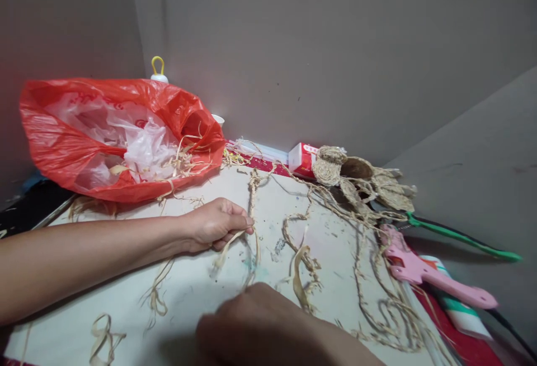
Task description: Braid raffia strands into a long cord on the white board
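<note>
My left hand (229,223) is closed in a pinch on the lower end of a short braided straw cord (252,189), which runs up the white board. Loose flat strands (229,251) hang below that thumb and fingertips. One thin strand leads down to my right hand (247,321), which is curled shut at the front with its back toward me. Its fingertips are hidden and the hand is slightly blurred. To the right lies a longer twisted straw cord (289,231) with a wide leaf-like strip (298,276) by its lower end.
A red plastic bag (54,148) with straw and clear plastic stands at the back left. Woven straw pieces (356,178) and a red-white box (300,159) sit at the back right. A pink glue gun (436,276), green-handled tool (465,234) and tube (465,318) lie right.
</note>
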### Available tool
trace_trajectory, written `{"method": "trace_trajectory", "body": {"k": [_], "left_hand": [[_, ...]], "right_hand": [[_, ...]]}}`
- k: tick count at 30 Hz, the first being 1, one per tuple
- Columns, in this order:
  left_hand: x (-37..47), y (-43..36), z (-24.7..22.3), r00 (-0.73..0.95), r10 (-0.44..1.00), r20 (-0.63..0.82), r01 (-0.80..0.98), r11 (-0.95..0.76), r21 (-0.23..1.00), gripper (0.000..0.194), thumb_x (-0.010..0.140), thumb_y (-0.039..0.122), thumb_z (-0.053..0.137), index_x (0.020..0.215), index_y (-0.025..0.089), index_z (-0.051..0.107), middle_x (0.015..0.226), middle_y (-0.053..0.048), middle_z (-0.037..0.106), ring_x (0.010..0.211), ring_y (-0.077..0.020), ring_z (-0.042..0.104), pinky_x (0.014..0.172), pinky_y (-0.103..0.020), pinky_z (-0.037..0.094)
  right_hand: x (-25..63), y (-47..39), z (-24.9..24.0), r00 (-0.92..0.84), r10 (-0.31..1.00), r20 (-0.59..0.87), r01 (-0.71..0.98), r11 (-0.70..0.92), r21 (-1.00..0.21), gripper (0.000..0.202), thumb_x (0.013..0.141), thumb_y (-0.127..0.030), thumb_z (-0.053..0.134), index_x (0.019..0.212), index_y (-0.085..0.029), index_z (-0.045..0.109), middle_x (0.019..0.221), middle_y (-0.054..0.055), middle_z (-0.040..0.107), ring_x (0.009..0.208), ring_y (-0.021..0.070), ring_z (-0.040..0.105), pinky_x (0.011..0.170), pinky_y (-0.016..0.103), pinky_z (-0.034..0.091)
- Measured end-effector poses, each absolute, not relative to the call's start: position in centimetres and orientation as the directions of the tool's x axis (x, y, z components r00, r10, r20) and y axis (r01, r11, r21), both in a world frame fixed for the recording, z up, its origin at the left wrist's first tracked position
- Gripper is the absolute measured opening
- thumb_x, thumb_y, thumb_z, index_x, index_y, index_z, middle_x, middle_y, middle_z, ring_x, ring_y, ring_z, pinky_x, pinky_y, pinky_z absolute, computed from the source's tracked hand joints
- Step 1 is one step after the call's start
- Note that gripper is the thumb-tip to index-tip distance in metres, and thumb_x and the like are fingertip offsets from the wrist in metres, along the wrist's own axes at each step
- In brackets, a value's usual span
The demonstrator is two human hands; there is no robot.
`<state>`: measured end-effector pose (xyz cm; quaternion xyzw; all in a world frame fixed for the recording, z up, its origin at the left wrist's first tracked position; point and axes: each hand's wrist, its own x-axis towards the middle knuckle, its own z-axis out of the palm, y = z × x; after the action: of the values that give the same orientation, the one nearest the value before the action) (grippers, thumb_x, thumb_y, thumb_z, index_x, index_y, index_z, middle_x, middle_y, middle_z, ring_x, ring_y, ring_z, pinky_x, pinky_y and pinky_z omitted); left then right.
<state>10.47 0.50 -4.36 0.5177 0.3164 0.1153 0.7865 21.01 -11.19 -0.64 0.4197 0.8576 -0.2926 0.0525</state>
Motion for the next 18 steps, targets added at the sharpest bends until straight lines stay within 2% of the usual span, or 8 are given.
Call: {"method": "trace_trajectory", "body": {"k": [3, 5, 6, 7, 9, 12, 13, 18], "left_hand": [[10.5, 0.5, -4.3, 0.767, 0.525, -0.369, 0.181, 0.374, 0.909, 0.020, 0.078, 0.033, 0.061, 0.068, 0.016, 0.058, 0.034, 0.009, 0.033, 0.031, -0.0058, 0.022, 0.034, -0.021, 0.012], [10.5, 0.4, -4.2, 0.764, 0.541, -0.350, 0.181, 0.341, 0.922, 0.021, 0.076, 0.034, 0.062, 0.067, 0.016, 0.058, 0.035, 0.009, 0.035, 0.031, -0.0057, 0.024, 0.034, -0.021, 0.011], [10.5, 0.4, -4.2, 0.763, 0.547, -0.344, 0.180, 0.331, 0.926, 0.022, 0.076, 0.035, 0.063, 0.067, 0.015, 0.058, 0.035, 0.009, 0.035, 0.031, -0.0055, 0.023, 0.034, -0.021, 0.011], [10.5, 0.3, -4.1, 0.762, 0.551, -0.340, 0.179, 0.326, 0.928, 0.021, 0.075, 0.034, 0.063, 0.067, 0.015, 0.058, 0.035, 0.009, 0.034, 0.031, -0.0053, 0.023, 0.034, -0.021, 0.010], [10.5, 0.2, -4.1, 0.762, 0.549, -0.343, 0.184, 0.325, 0.928, 0.020, 0.076, 0.033, 0.062, 0.070, 0.015, 0.059, 0.034, 0.010, 0.033, 0.031, -0.0053, 0.021, 0.035, -0.022, 0.009], [10.5, 0.2, -4.3, 0.771, 0.542, -0.333, 0.177, 0.321, 0.931, 0.018, 0.078, 0.031, 0.061, 0.072, 0.014, 0.061, 0.034, 0.010, 0.031, 0.031, -0.0055, 0.020, 0.035, -0.023, 0.008], [10.5, 0.2, -4.3, 0.773, 0.543, -0.328, 0.173, 0.318, 0.932, 0.018, 0.078, 0.031, 0.061, 0.071, 0.014, 0.061, 0.034, 0.010, 0.032, 0.031, -0.0055, 0.020, 0.035, -0.023, 0.008], [10.7, 0.2, -4.4, 0.777, 0.539, -0.324, 0.157, 0.333, 0.930, 0.015, 0.077, 0.027, 0.061, 0.067, 0.015, 0.059, 0.035, 0.009, 0.034, 0.032, -0.0054, 0.020, 0.035, -0.023, 0.008]], "right_hand": [[22.5, -11.1, 2.0, -0.579, 0.745, -0.331, 0.771, 0.369, -0.520, 0.026, 0.088, -0.028, 0.050, 0.064, -0.019, 0.054, 0.056, -0.005, 0.054, 0.042, 0.0068, 0.042, 0.043, 0.020, 0.031], [24.2, -9.9, 3.8, -0.369, 0.911, -0.185, 0.769, 0.188, -0.610, 0.035, 0.094, -0.031, 0.039, 0.062, -0.019, 0.049, 0.057, -0.004, 0.051, 0.049, 0.0086, 0.044, 0.046, 0.019, 0.033], [25.3, -9.1, 4.3, -0.245, 0.962, -0.120, 0.781, 0.122, -0.612, 0.037, 0.093, -0.034, 0.039, 0.059, -0.020, 0.045, 0.052, -0.004, 0.044, 0.046, 0.0091, 0.039, 0.044, 0.021, 0.031], [26.5, -8.2, 4.7, -0.147, 0.984, -0.100, 0.810, 0.062, -0.583, 0.039, 0.092, -0.037, 0.040, 0.057, -0.020, 0.044, 0.049, -0.005, 0.040, 0.044, 0.0094, 0.036, 0.043, 0.022, 0.029], [28.9, -6.6, 4.4, 0.035, 0.991, -0.132, 0.913, -0.085, -0.400, 0.040, 0.091, -0.040, 0.043, 0.055, -0.021, 0.046, 0.044, -0.005, 0.038, 0.040, 0.0106, 0.034, 0.043, 0.025, 0.026], [32.0, -5.7, 2.3, 0.222, 0.956, -0.193, 0.969, -0.239, -0.065, 0.042, 0.089, -0.035, 0.047, 0.049, -0.021, 0.044, 0.043, 0.000, 0.045, 0.041, 0.0132, 0.039, 0.046, 0.029, 0.025], [32.7, -5.8, 1.4, 0.264, 0.940, -0.217, 0.963, -0.269, 0.004, 0.042, 0.088, -0.036, 0.048, 0.049, -0.021, 0.046, 0.045, 0.002, 0.050, 0.043, 0.0148, 0.042, 0.047, 0.029, 0.025], [33.9, -7.1, -2.6, 0.328, 0.919, -0.220, 0.941, -0.339, -0.011, 0.035, 0.087, -0.040, 0.046, 0.063, -0.020, 0.060, 0.065, 0.009, 0.066, 0.058, 0.0204, 0.056, 0.051, 0.029, 0.030]]}}
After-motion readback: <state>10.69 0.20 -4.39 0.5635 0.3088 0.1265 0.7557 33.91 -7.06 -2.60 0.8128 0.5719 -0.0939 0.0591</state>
